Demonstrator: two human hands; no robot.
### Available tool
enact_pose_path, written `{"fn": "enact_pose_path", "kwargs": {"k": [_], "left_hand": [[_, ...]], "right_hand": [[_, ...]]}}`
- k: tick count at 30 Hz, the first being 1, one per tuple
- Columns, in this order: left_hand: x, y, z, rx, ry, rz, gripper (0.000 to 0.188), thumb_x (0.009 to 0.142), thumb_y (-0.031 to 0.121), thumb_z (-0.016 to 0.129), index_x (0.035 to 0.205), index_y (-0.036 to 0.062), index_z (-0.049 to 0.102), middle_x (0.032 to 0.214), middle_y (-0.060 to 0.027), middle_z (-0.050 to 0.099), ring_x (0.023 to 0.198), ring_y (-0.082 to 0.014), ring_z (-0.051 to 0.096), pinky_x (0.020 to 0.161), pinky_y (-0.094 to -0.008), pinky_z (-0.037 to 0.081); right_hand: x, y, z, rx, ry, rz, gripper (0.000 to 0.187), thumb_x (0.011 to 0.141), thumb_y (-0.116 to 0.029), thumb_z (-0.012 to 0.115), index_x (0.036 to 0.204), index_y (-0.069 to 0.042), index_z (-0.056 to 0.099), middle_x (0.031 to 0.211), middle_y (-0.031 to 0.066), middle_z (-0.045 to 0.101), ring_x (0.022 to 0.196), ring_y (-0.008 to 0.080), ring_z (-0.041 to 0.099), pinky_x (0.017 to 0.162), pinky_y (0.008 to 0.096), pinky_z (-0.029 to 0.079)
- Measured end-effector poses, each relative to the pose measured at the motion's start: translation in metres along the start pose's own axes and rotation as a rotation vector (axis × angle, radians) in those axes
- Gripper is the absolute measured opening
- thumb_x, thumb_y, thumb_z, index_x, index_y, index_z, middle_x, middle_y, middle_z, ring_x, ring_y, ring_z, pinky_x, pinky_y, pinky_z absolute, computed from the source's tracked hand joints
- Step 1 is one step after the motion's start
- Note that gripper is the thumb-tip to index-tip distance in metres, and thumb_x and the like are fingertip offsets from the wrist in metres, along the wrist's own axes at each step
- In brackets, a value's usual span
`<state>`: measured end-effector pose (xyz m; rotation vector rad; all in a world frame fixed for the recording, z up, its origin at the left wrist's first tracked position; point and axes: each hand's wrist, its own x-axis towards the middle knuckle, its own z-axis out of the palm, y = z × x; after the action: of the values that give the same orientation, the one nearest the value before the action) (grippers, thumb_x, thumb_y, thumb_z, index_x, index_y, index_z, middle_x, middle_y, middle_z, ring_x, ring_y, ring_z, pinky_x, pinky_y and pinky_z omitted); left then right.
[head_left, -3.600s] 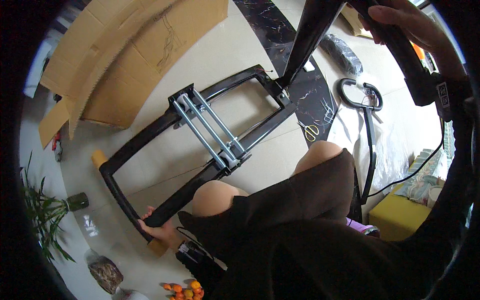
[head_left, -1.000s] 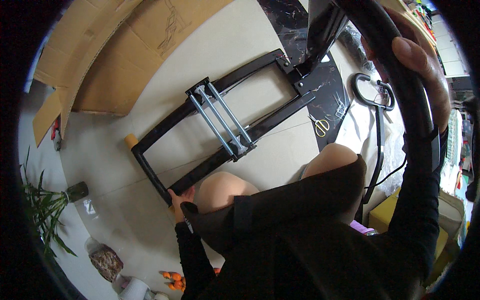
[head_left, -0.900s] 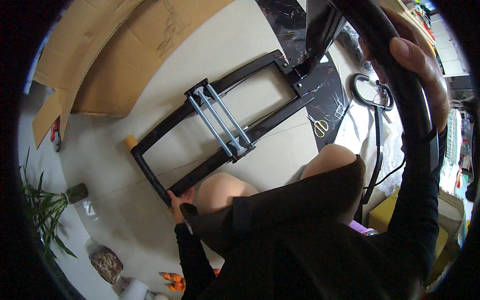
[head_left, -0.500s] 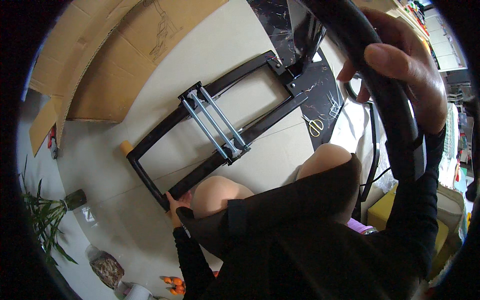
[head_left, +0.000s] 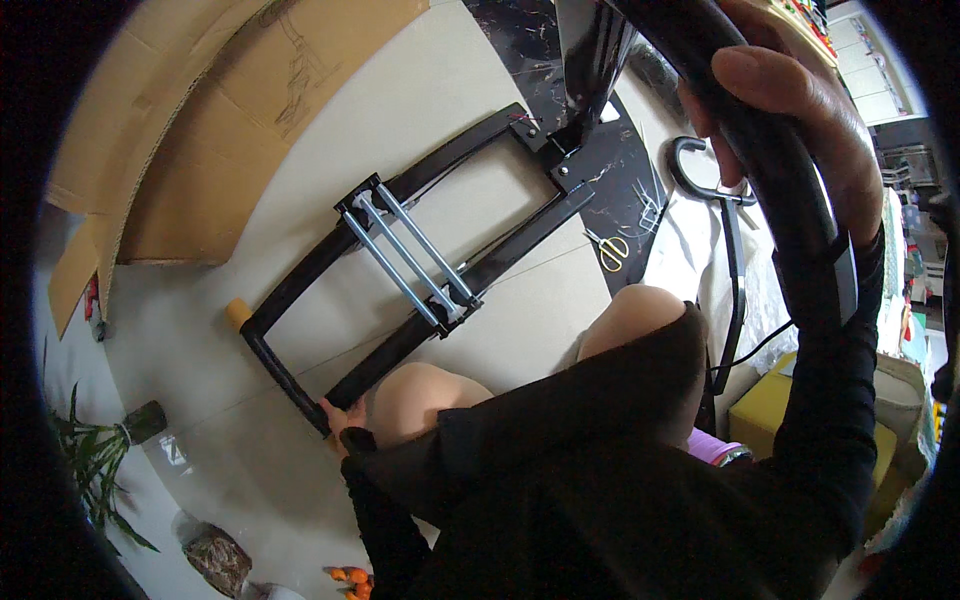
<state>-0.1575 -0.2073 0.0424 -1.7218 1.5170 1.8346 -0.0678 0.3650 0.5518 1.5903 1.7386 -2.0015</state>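
Observation:
A long black metal frame [head_left: 290, 376], apparently part of an exercise machine, lies across the tiled floor. Two rails run up to an upright black post [head_left: 590, 75] at its far end. Silvery steel rods [head_left: 388, 262] span the rails between dark brackets. My left hand [head_left: 343, 414] grips the near corner of the frame, partly hidden beside my knee. High on the right, my right hand [head_left: 815, 115] is closed around a thick black curved bar [head_left: 765, 150], its thumb lying over the top. The bar's upper end runs out of view.
An opened cardboard box [head_left: 190, 170] stands at the left. Yellow-handled scissors [head_left: 610, 250] and thin metal wrenches [head_left: 652, 205] lie on a dark marbled strip. Another black hooked bar [head_left: 735, 270] rests at right by a yellow box [head_left: 765, 410]. A plant [head_left: 95, 450] is lower left.
The whole view has shifted slightly, with the frame appearing a little farther left. Both hands keep their holds, and more of the hooked bar at right shows.

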Motion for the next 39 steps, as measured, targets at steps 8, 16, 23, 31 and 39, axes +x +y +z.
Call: {"fn": "enact_pose_path", "kwargs": {"k": [8, 16, 23, 31, 39], "left_hand": [[0.01, 0.007, -0.005, -0.005, -0.007, -0.086, 0.078, 0.092, 0.059, 0.062, 0.143, 0.0022, 0.045, 0.143, -0.0172, 0.048, 0.13, -0.0339, 0.046, 0.106, -0.0521, 0.046], [0.018, 0.003, -0.011, -0.034, -0.153, -0.168, 0.078, 0.092, 0.059, 0.063, 0.143, 0.004, 0.044, 0.14, -0.0161, 0.049, 0.127, -0.0341, 0.047, 0.107, -0.0524, 0.044], [0.018, 0.005, -0.008, 0.015, 0.004, -0.145, 0.076, 0.091, 0.061, 0.062, 0.14, 0.0035, 0.047, 0.134, -0.0168, 0.052, 0.123, -0.034, 0.05, 0.101, -0.0505, 0.048], [-0.008, 0.003, -0.001, 0.008, 0.035, -0.085, 0.075, 0.092, 0.061, 0.061, 0.138, 0.0043, 0.049, 0.135, -0.0163, 0.053, 0.123, -0.034, 0.051, 0.102, -0.0512, 0.048], [0.001, -0.005, -0.001, 0.007, -0.011, -0.047, 0.073, 0.092, 0.062, 0.059, 0.137, 0.0051, 0.051, 0.135, -0.0158, 0.054, 0.123, -0.034, 0.052, 0.102, -0.052, 0.048]], "right_hand": [[0.002, 0.007, -0.002, 0.039, 0.06, -0.034, 0.081, 0.064, -0.042, 0.076, 0.122, 0.01, 0.051, 0.082, 0.0126, 0.058, 0.071, 0.0201, 0.059, 0.064, 0.0259, 0.049], [0.002, 0.04, 0.012, -0.149, 0.13, -0.243, 0.085, 0.062, -0.045, 0.076, 0.121, 0.01, 0.051, 0.079, 0.0125, 0.058, 0.07, 0.0198, 0.058, 0.062, 0.0265, 0.046], [0.002, 0.022, 0.02, -0.007, -0.008, -0.106, 0.087, 0.061, -0.048, 0.076, 0.12, 0.011, 0.052, 0.079, 0.0127, 0.06, 0.069, 0.0209, 0.059, 0.061, 0.0277, 0.046], [0.012, 0.049, 0.005, -0.271, 0.117, -0.367, 0.088, 0.06, -0.052, 0.074, 0.117, 0.012, 0.054, 0.076, 0.0141, 0.062, 0.062, 0.0208, 0.06, 0.054, 0.0274, 0.048], [0.007, 0.023, -0.002, -0.045, 0.064, -0.079, 0.094, 0.059, -0.055, 0.073, 0.12, 0.014, 0.052, 0.074, 0.0152, 0.063, 0.062, 0.0216, 0.063, 0.055, 0.0296, 0.051]]}}
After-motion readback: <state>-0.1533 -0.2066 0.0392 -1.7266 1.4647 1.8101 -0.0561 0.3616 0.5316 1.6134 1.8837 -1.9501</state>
